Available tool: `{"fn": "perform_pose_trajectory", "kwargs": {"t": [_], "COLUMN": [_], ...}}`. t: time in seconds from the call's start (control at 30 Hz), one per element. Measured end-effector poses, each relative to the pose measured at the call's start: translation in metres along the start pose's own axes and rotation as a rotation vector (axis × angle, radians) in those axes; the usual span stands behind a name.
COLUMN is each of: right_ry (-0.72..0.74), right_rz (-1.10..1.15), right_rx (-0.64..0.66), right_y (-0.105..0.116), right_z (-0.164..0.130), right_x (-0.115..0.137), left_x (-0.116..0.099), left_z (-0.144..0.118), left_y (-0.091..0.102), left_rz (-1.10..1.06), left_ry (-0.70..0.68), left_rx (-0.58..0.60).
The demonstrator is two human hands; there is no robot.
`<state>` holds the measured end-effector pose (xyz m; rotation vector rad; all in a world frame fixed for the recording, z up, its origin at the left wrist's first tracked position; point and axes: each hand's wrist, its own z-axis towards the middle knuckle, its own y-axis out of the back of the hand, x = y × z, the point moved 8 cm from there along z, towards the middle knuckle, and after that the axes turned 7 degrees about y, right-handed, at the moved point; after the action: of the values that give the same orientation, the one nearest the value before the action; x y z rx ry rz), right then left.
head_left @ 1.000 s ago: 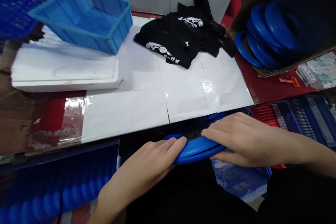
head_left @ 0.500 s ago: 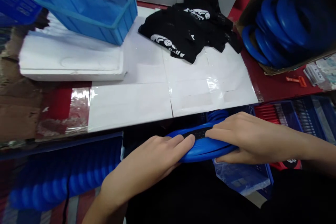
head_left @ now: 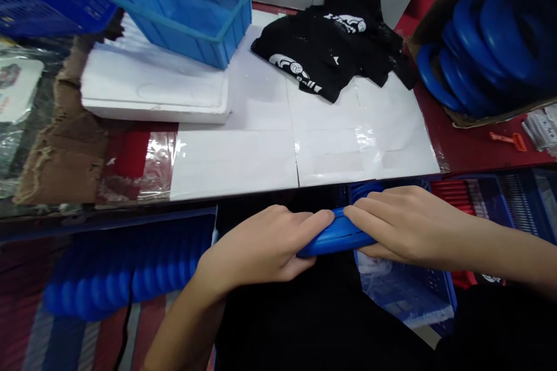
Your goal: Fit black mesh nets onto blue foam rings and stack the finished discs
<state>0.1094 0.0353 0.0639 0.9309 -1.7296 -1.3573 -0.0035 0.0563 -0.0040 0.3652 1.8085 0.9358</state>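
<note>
Hands now closer together, left hand (head_left: pixel 256 249) and right hand (head_left: pixel 402 223) fingers clamped over blue ring (head_left: pixel 337 237).

left hand (head_left: pixel 261 246): lower centre, palm down, fingers curled closed, tips pointing right | right hand (head_left: pixel 402 223): right of centre, fingers extended leftward, gripping | fingertips nearly meeting mid-frame | forearms entering from bottom and right edges
</note>
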Motion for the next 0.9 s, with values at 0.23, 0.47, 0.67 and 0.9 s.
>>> {"fn": "perform_pose_trajectory", "kwargs": {"t": [0.23,0.47,0.67,0.9], "right_ry": [0.070,-0.011,-0.007,0.019], "right_rz": [-0.052,0.098,0.076,0.112], "right_rx": [0.052,0.049,-0.098,-0.076], "right_y": [-0.001,0.006,0.021,0.034], "right_z": [-0.005,-0.011,-0.009,-0.007], "right_x": [-0.005,-0.027,-0.029,-0.018], "left_x": [-0.004,-0.003,-0.006,-0.011], "left_z": [0.007,0.005,-0.013,-0.032], "left_y": [0.002,0.013,0.022,0.030], "left_rz": [-0.142,-0.440,-0.311,-0.142], "left_ry": [-0.004,0.001,-0.024,-0.183], "left_rx": [-0.019,-0.283,-0.638,-0.743]}}
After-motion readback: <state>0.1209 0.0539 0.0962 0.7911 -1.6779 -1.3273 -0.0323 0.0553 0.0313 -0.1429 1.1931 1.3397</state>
